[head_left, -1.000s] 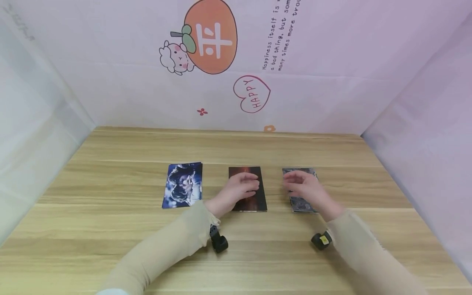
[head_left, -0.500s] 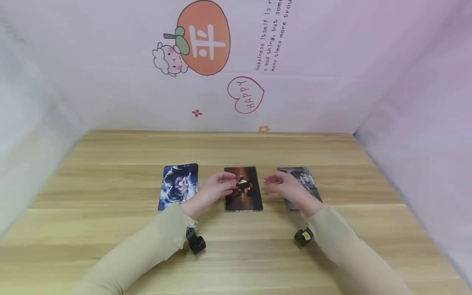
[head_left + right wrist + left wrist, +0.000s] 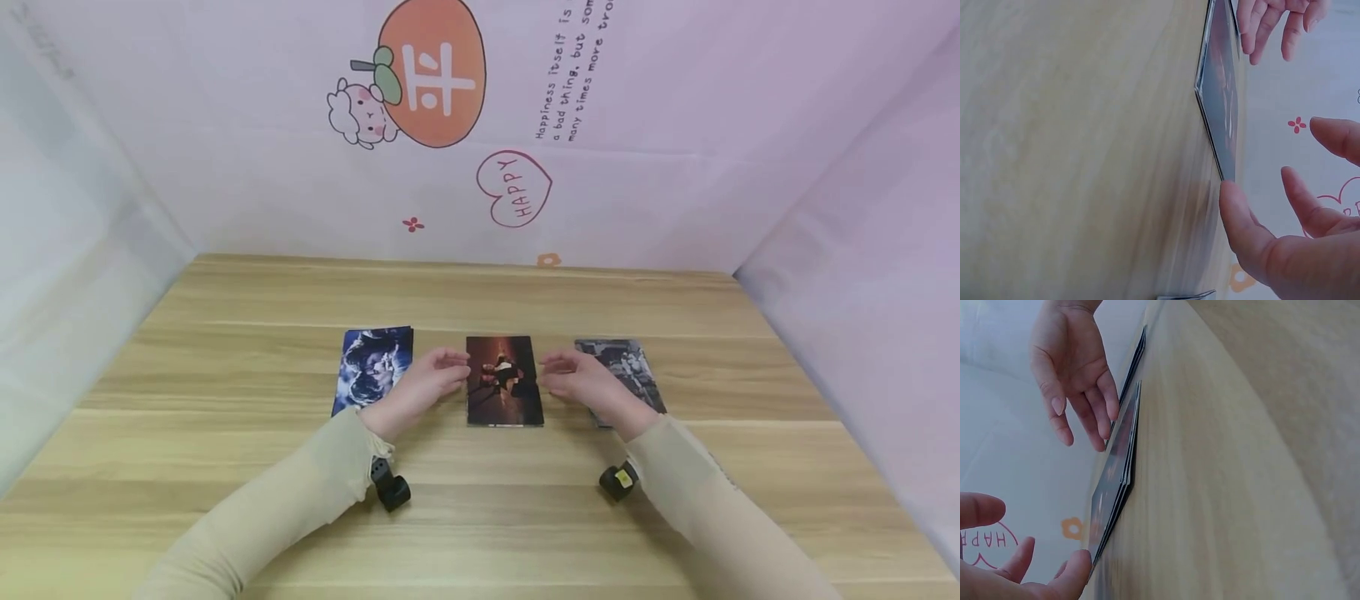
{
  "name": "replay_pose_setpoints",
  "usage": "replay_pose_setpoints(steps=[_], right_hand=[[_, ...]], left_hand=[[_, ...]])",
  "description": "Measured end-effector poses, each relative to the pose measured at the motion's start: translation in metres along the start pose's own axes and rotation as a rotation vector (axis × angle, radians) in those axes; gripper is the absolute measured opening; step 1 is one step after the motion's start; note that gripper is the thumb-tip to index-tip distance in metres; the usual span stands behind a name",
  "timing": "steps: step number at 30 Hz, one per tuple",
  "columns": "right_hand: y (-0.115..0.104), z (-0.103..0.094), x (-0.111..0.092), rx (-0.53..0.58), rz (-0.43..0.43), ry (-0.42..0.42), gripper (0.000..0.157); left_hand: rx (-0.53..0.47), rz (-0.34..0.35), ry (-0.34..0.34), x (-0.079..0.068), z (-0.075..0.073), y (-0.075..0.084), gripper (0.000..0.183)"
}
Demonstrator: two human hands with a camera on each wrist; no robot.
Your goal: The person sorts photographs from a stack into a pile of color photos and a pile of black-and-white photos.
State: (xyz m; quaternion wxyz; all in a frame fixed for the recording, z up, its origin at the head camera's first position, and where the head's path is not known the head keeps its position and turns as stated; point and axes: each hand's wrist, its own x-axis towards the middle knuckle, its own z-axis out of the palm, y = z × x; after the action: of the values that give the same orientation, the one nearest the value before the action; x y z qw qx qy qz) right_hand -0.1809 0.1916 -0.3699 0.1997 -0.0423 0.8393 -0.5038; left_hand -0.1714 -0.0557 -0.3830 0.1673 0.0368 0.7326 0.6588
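Observation:
Three small stacks of photo cards lie in a row on the wooden table. The middle stack (image 3: 504, 383) has a dark reddish-brown picture on top. My left hand (image 3: 420, 387) is at its left edge, fingers relaxed, partly covering the blue-and-white stack (image 3: 371, 367). From the other side my right hand (image 3: 588, 383) faces the middle stack, its fingers loosely bent and its wrist over the grey stack (image 3: 630, 371). Neither hand holds anything. In the left wrist view, the middle stack (image 3: 1116, 469) shows several layered edges, with fingertips of the left hand close by its near corner.
The wooden table (image 3: 487, 517) runs back to a white cloth wall (image 3: 637, 200) printed with an orange fruit, a heart and lettering. Cloth walls also stand at left and right. A black camera (image 3: 393, 492) hangs at the left wrist, another black camera (image 3: 618, 481) at the right.
The left hand has moved left off the middle stack, uncovering its picture. The right hand has shifted left from the grey stack to the middle stack's right side. The stacks stay put.

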Motion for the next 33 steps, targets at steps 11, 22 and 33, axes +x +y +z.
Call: replay_pose_setpoints(steps=[11,22,33], right_hand=[[0.0047,0.0038,0.0034,-0.058,-0.006,-0.005,0.045],[0.0023,0.0067,0.0031,-0.056,-0.043,-0.022,0.044],[0.0027,0.0081,0.0060,-0.021,-0.049,-0.027,0.043]], left_hand=[[-0.016,-0.042,0.022,0.0004,0.0005,-0.0058,0.035],[-0.067,-0.036,0.033,0.0016,0.0056,-0.0056,0.034],[-0.090,-0.045,0.030,0.0051,0.0055,-0.0068,0.034]])
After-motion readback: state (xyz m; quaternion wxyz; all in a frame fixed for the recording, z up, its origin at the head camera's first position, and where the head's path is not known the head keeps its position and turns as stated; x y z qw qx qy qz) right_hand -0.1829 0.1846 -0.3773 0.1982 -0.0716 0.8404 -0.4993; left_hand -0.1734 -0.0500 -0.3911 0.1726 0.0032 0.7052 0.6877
